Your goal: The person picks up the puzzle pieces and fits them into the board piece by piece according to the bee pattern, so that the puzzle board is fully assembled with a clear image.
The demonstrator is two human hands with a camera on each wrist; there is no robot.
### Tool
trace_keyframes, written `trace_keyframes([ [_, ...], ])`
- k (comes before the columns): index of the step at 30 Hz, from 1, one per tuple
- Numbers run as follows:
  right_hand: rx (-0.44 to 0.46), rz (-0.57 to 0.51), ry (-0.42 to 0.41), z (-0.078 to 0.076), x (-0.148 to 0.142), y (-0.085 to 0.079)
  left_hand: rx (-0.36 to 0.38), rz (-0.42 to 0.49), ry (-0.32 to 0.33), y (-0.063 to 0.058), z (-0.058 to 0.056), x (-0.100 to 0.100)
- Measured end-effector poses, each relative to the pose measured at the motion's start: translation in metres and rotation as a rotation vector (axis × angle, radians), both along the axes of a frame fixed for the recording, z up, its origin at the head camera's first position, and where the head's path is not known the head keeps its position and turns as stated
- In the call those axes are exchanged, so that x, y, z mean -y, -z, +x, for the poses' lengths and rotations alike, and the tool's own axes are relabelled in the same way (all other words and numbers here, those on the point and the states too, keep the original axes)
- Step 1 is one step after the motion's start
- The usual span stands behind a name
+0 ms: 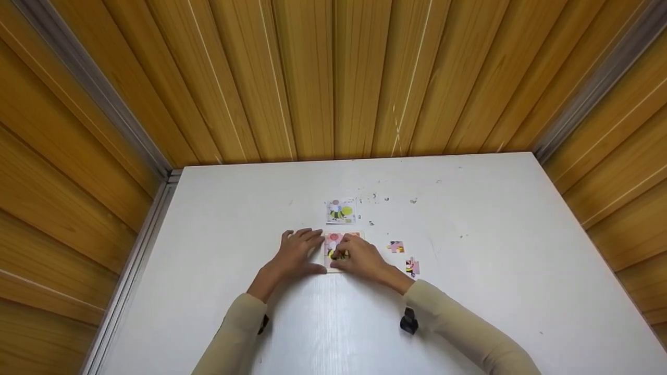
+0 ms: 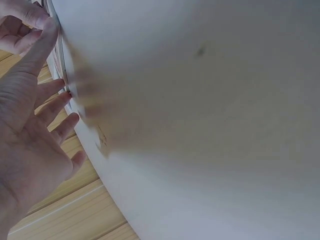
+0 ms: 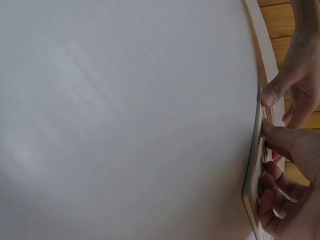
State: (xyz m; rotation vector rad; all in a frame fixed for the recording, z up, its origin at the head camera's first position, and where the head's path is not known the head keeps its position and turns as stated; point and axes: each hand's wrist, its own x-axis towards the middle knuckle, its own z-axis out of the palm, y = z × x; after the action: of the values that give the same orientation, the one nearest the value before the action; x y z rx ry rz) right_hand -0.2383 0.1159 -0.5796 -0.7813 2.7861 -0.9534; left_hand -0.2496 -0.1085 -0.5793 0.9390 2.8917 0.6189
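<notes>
A small jigsaw puzzle [image 1: 329, 244] with a pink flower and a bee lies in a thin wooden tray [image 3: 252, 185] at the table's middle. Spread fingers of my left hand [image 1: 298, 254] touch the tray's left side, its thumb at the near left corner. Over the puzzle, my right hand [image 1: 362, 257] has curled fingers and appears to pinch a puzzle piece [image 3: 264, 156] between thumb and fingers; most of it is hidden. Two loose puzzle pieces, an upper one [image 1: 396, 247] and a lower one [image 1: 412, 266], lie right of the tray.
Behind the tray lies a square picture card [image 1: 341, 213] with the same bee. Small dark marks or scraps dot the white table [image 1: 234, 208] farther back. Wood-look panels [image 1: 333, 78] wall the table at the back and sides. A black device [image 1: 409, 321] hangs at the right wrist.
</notes>
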Motion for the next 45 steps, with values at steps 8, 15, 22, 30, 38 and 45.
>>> trace_keyframes([
  [8, 0.032, -0.044, -0.079, -0.005, -0.007, -0.002, 0.033, -0.002, -0.001, 0.0, 0.001, 0.0],
  [15, -0.001, -0.018, -0.046, -0.001, -0.006, 0.003, 0.024, -0.017, -0.006, -0.001, 0.001, 0.0],
  [22, 0.012, -0.014, -0.046, 0.001, -0.005, 0.005, 0.027, -0.014, -0.005, 0.001, 0.003, 0.0],
  [30, 0.01, -0.032, -0.047, 0.001, -0.006, 0.004, 0.016, -0.004, -0.007, -0.001, 0.004, -0.001],
  [38, 0.015, -0.082, -0.084, 0.004, -0.013, 0.002, 0.029, -0.008, -0.011, -0.003, 0.003, 0.0],
  [45, 0.089, -0.149, -0.183, 0.001, -0.046, -0.015, 0.04, -0.028, -0.015, -0.002, 0.001, -0.001],
])
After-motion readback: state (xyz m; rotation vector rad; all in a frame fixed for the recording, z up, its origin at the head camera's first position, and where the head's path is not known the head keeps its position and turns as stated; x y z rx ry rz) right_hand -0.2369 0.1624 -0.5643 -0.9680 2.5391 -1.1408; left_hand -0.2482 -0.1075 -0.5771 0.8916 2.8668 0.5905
